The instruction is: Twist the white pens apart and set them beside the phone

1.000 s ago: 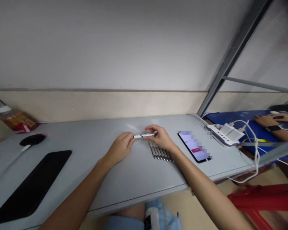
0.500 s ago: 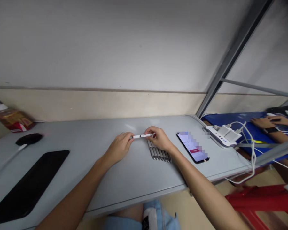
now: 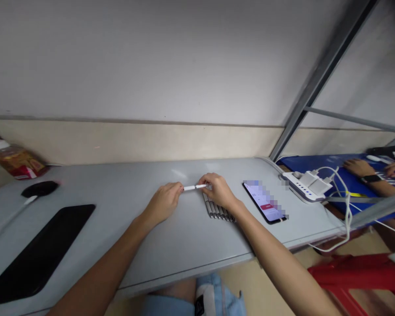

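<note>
A white pen [image 3: 191, 188] with a dark band is held sideways just above the grey desk. My left hand [image 3: 166, 199] is closed on its left end, fingers pinched together. My right hand [image 3: 217, 189] pinches the other end, and its fingers hide that tip. Under and beside my right hand, several grey pens [image 3: 216, 210] lie side by side in a row on the desk; my wrist covers part of them.
Right of the pens lies a phone [image 3: 265, 202] with its screen lit, then a white power strip [image 3: 304, 186] with cables. A black mat [image 3: 46, 250], a black mouse [image 3: 39, 189] and a bottle [image 3: 16, 161] are on the left. Another person's hand [image 3: 360, 167] rests on a blue table.
Both hands keep hold of the pen in nearly the same place. The pen's dark band now shows nearer my right fingers. The other person's hands have shifted slightly apart.
</note>
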Action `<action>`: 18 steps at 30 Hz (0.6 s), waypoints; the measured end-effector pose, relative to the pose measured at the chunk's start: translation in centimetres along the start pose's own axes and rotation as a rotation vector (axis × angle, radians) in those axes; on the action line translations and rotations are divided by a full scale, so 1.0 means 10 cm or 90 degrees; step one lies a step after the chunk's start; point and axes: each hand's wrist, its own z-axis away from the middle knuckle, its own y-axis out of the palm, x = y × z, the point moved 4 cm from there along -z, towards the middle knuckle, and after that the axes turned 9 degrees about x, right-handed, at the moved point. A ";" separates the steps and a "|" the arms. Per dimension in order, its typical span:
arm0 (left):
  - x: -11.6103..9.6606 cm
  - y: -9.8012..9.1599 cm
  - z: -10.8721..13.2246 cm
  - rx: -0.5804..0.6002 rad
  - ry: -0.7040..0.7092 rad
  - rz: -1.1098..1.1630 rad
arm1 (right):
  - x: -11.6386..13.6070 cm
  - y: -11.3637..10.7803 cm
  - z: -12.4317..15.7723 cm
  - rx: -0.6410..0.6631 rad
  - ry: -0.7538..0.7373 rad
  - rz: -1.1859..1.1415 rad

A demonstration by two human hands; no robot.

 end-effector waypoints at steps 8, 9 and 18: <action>-0.02 -0.03 0.00 -0.027 -0.013 -0.031 | 0.00 0.00 0.01 0.041 -0.013 -0.046; -0.02 -0.04 0.00 -0.024 -0.016 -0.034 | 0.00 0.00 0.01 0.045 -0.020 -0.045; -0.04 -0.04 0.02 -0.006 -0.016 -0.015 | 0.00 -0.05 0.00 -0.011 -0.058 0.030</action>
